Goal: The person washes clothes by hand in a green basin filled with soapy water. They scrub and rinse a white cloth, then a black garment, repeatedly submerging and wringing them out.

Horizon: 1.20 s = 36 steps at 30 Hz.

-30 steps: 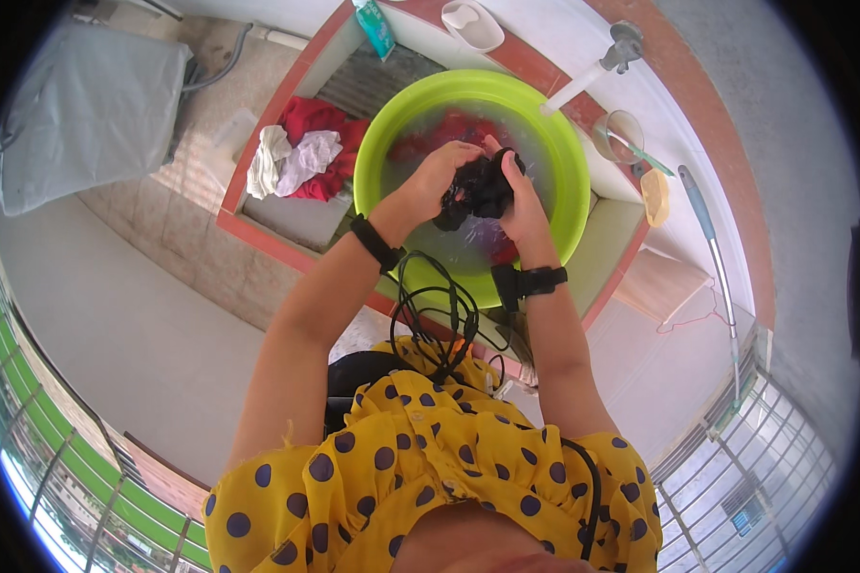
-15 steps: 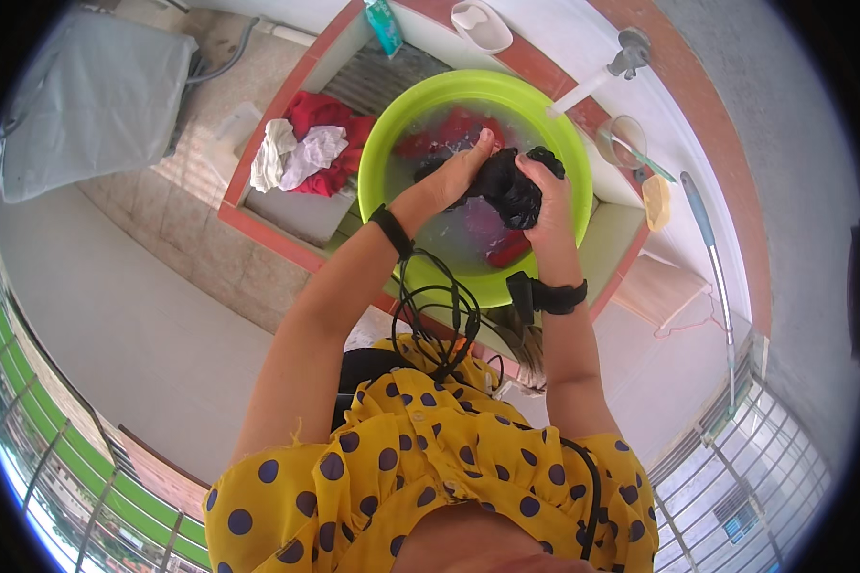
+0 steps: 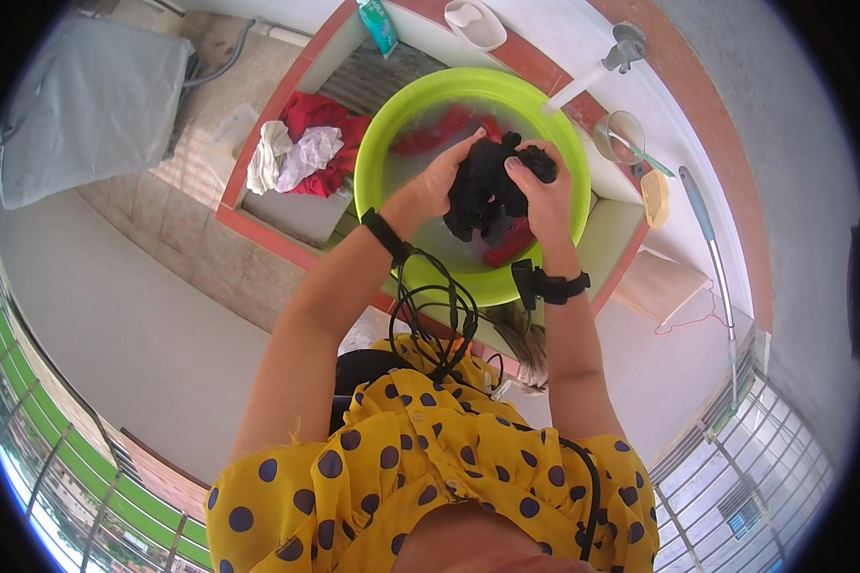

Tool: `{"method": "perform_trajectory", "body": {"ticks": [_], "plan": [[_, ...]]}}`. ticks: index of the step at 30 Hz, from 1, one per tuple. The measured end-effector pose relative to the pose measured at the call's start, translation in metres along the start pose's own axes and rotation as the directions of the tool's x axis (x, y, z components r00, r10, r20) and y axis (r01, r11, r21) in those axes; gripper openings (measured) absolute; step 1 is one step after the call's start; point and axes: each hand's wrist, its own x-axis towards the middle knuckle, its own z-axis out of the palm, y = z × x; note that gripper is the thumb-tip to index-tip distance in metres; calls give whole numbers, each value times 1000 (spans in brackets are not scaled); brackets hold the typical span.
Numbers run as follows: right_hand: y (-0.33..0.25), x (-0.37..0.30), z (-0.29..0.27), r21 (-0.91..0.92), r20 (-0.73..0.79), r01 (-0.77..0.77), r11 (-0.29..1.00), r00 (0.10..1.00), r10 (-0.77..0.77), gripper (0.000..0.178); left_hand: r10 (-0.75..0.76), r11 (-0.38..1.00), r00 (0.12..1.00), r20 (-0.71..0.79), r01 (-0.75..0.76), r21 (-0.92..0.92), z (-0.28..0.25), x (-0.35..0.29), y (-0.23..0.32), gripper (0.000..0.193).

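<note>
A wet, bunched black cloth is held between my two hands above a lime-green basin. My left hand grips its left side, and my right hand is closed round its right side with the thumb on top. Cloudy water fills the basin. Red cloth lies in the water at the far side, and another red piece shows below the black cloth. What kind of garment the black cloth is, I cannot tell.
A tiled sink ledge surrounds the basin. Red and white laundry lies to the left. A tap reaches over the basin's far right rim. A teal packet, a clear cup and a yellow sponge rest on the edges.
The black cloth has spread and hangs wider between my hands, covering more of the basin's middle. My left hand has shifted slightly left and turned; the right stays round the cloth.
</note>
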Motion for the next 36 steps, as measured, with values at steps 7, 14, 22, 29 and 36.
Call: {"method": "perform_trajectory", "body": {"ticks": [7, 14, 22, 29, 36], "plan": [[-4, 0, 10, -519, 179, 542, 661, 825, -536, 72, -45, 998, 998, 45, 47, -29, 30, -10, 11, 36], [3, -1, 26, -236, -97, 305, 923, 937, -335, 40, 322, 946, 944, 67, -323, 12, 43, -8, -5, 30], [-5, 2, 32, 144, -276, 87, 986, 960, -44, 20, 753, -166, 618, 227, -156, 974, 17, 8, -23, 28], [30, 16, 24, 619, -172, -155, 770, 930, 326, 17, 624, -245, 777, 84, 92, 965, 12, 4, -26, 35], [68, 11, -18, 492, 33, -320, 810, 936, 349, 31, 347, 180, 926, -147, 88, 980, -17, 6, -12, 69]]}}
